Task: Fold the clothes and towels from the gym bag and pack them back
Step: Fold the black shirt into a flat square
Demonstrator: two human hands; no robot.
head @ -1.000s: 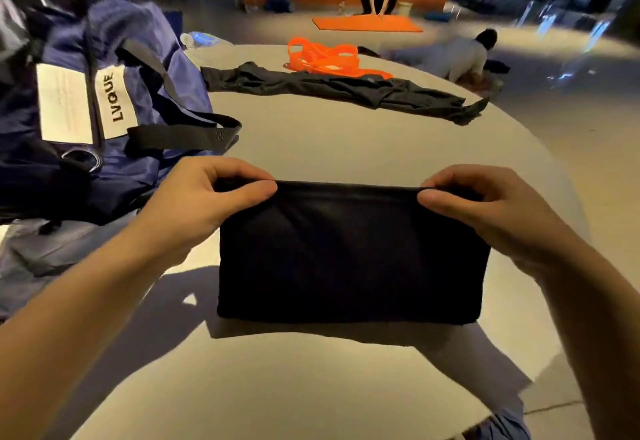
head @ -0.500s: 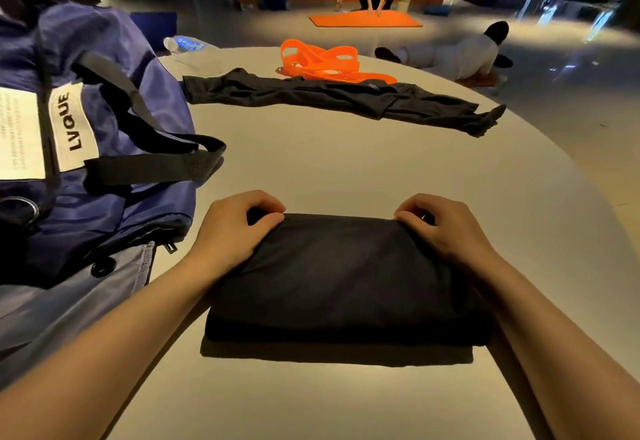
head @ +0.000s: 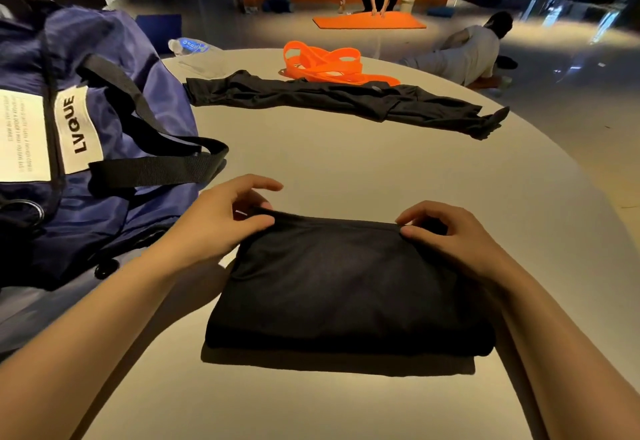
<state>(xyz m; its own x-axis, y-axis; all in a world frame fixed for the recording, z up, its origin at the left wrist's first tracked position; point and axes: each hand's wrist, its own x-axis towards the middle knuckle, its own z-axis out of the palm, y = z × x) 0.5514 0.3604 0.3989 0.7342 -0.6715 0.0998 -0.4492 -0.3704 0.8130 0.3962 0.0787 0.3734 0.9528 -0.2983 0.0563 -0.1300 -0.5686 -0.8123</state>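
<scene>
Your left hand (head: 221, 221) pinches the far left corner of the folded black garment (head: 346, 287), thumb on top, fingers curled over the edge. Your right hand (head: 446, 235) pinches the far right corner the same way. The garment lies flat on the round table (head: 346, 166) between your forearms. Just left of your left hand sits the navy gym bag (head: 104, 128); beyond both grips lie black leggings (head: 329, 98).

I see a folded black cloth (head: 346, 287) flat on the round table (head: 346, 169). My left hand (head: 221, 221) and right hand (head: 450, 235) pinch its far corners. A navy gym bag (head: 86, 149) sits left; black leggings (head: 332, 100) and orange bands (head: 325, 64) lie farther back.
</scene>
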